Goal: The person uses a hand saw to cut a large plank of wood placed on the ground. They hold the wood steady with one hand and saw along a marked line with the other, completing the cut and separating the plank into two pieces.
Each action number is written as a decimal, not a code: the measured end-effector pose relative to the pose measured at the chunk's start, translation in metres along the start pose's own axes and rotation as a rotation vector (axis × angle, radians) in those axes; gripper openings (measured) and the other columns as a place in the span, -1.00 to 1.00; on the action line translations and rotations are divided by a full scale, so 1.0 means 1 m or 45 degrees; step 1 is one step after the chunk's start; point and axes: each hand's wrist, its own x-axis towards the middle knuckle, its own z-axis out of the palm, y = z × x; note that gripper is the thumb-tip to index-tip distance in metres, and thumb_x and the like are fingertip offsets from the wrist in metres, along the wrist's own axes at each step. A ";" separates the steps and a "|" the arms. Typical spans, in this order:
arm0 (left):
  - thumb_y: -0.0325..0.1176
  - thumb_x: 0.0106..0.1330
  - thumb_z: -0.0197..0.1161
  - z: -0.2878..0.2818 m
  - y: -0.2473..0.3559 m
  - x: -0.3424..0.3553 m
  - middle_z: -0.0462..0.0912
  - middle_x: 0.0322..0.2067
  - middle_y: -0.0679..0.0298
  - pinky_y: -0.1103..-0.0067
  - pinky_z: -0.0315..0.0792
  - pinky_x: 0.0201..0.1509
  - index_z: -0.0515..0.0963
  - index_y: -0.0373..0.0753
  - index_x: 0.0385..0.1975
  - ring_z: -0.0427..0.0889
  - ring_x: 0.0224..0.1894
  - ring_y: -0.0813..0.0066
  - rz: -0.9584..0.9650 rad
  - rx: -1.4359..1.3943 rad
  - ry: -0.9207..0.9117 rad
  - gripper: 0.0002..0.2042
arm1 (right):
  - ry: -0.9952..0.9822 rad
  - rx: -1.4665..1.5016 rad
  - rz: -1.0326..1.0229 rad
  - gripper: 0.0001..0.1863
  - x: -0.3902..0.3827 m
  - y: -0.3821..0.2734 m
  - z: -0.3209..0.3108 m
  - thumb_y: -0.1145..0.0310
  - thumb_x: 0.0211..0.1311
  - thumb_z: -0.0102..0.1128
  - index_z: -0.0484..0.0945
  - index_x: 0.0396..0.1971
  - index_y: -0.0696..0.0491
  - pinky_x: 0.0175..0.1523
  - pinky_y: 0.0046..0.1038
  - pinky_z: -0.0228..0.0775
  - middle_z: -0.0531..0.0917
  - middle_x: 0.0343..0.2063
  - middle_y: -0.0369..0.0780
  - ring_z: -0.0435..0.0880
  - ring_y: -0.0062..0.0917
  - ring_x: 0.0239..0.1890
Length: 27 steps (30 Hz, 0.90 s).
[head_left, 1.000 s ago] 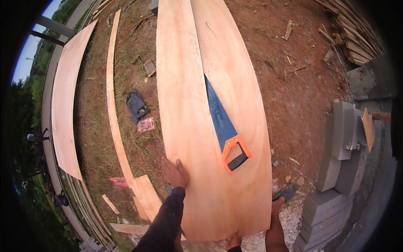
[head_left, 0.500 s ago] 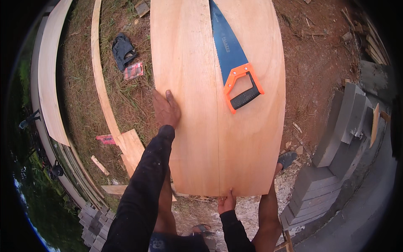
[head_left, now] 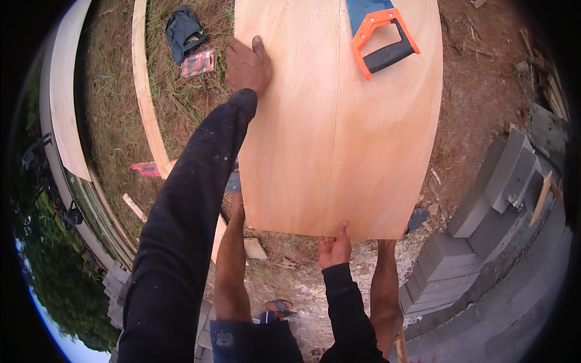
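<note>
A wide plywood sheet (head_left: 290, 151) lies before me, with a thin line running lengthwise down it. My left hand (head_left: 249, 65) is closed around its left edge, thumb on top and the fingertips partly hidden. At the near edge, my right hand (head_left: 336, 247) pinches the board beside that line, thumb above and fingers below. On the far part of the sheet rests a handsaw (head_left: 387, 45) with an orange and black handle. Its blue blade runs out of the top of the view, and neither hand touches it.
Left on the grass are a dark bag-like item (head_left: 183, 35), a red and clear package (head_left: 198, 63), a long wood strip (head_left: 145, 91) and a red object (head_left: 145, 169). Farther left lies another long board (head_left: 65, 97). Grey blocks (head_left: 448, 260) are stacked at right. My legs straddle the sheet's near end.
The plywood sheet, the saw on it and both hands have moved up the view, away from me. The view itself has shifted too. Both hands keep their hold on the sheet.
</note>
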 end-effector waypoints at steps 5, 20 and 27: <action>0.08 0.50 -0.06 0.007 0.005 0.042 0.33 0.23 -0.29 0.07 0.29 0.29 0.10 -0.58 0.32 0.36 0.28 -0.22 0.064 -0.034 -0.021 -0.26 | -0.063 -0.006 -0.037 -0.45 -0.003 -0.026 0.035 0.16 0.42 0.24 0.26 0.31 -0.14 0.32 -0.09 0.26 0.46 0.21 -0.33 0.43 -0.48 0.27; 0.07 0.49 -0.06 0.039 0.033 0.068 0.29 0.27 -0.27 0.06 0.19 0.37 0.05 -0.58 0.36 0.30 0.32 -0.21 0.132 0.002 0.160 -0.24 | 0.016 -0.167 -0.097 -0.47 0.049 -0.048 0.053 0.10 0.45 0.18 0.27 0.26 0.02 0.28 -0.14 0.40 0.50 0.18 -0.25 0.50 -0.42 0.23; 0.06 0.50 -0.10 0.041 0.034 0.070 0.18 0.36 -0.29 0.12 0.12 0.43 0.05 -0.57 0.39 0.21 0.39 -0.18 0.073 0.102 0.108 -0.24 | 0.049 -0.866 0.349 -0.34 0.056 -0.085 0.052 -0.20 0.39 0.11 0.37 0.14 0.10 0.04 -0.22 0.58 0.59 0.04 -0.16 0.61 -0.42 0.07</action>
